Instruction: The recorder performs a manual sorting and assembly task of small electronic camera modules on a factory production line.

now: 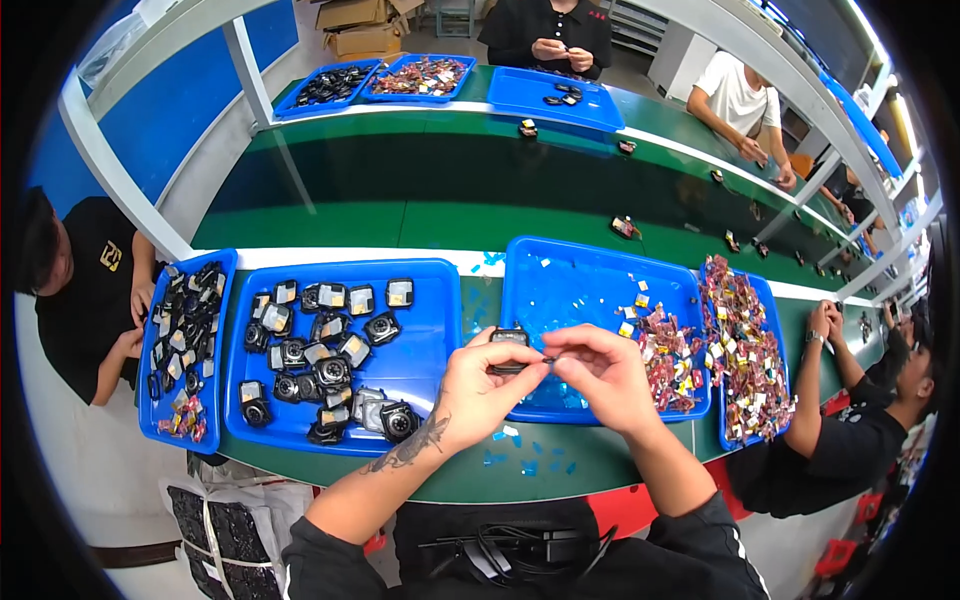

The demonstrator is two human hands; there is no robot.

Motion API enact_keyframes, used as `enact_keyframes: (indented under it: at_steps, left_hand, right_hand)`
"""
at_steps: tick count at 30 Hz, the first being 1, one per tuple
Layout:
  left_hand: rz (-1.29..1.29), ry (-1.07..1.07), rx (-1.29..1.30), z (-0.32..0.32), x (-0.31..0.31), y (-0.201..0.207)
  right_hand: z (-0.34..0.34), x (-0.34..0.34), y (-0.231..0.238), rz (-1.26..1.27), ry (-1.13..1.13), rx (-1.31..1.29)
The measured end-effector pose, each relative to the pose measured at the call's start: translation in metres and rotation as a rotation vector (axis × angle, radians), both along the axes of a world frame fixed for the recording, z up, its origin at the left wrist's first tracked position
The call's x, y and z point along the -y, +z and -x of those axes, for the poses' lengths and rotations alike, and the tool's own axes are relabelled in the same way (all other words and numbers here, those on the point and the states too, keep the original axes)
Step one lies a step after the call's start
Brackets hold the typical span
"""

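Observation:
My left hand [475, 392] is closed round a black, squarish smartwatch casing [509, 338] with a grey face, held above the near edge of a blue tray [525, 290]. Close beside it, my right hand [605, 378] has its thumb and fingers pinched together, their tips meeting the left fingertips. Something small and dark shows between them, too small to name. In that tray lie scraps of blue film and a heap of small reddish electronic parts [665, 365] with yellow and white pieces. Another blue tray [425, 345], to the left, holds several black watch casings [332, 372].
A narrow tray of black parts [185, 340] stands far left; one heaped with reddish parts [745, 360] stands right. Beyond runs a green conveyor belt [420, 170] carrying scattered casings. Co-workers sit opposite and on both sides. White frame posts [125, 165] rise at left.

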State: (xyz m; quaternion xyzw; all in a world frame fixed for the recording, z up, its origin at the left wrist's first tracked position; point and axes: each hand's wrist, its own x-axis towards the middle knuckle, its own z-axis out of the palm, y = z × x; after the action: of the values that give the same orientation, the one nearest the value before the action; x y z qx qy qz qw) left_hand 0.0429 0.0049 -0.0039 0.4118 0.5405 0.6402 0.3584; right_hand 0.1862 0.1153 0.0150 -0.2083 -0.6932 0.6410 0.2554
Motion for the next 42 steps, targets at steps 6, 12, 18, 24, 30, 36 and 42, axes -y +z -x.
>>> enact_keyframes:
  at_steps: [6, 12, 18, 24, 30, 36, 42]
  left_hand:
    - [-0.088, 0.114, 0.241, -0.006, -0.003, -0.007]
    - [0.053, 0.057, -0.283, 0.01, 0.004, 0.0]
    - [0.053, 0.027, 0.068, 0.0, 0.0, 0.007]
    - [-0.154, 0.025, 0.075, -0.004, 0.005, -0.002]
    - [-0.071, 0.06, 0.372, 0.004, -0.002, -0.001]
    - [-0.041, -0.072, 0.393, -0.001, 0.0, -0.008]
    - [-0.075, -0.096, 0.366, -0.002, 0.002, -0.007]
  right_hand:
    - [-0.001, -0.003, -0.002, -0.201, -0.209, -0.151]
    - [0.002, 0.006, 0.014, -0.668, 0.108, 0.124]
    - [0.002, 0.011, -0.003, -0.304, -0.051, 0.102]
    - [0.006, 0.017, -0.013, 0.308, -0.012, -0.21]
    - [-0.009, 0.01, 0.005, -0.099, -0.179, -0.021]
    - [-0.002, 0.013, 0.026, -0.388, -0.114, 0.09]
    - [0.006, 0.016, 0.025, -0.706, -0.207, 0.098]
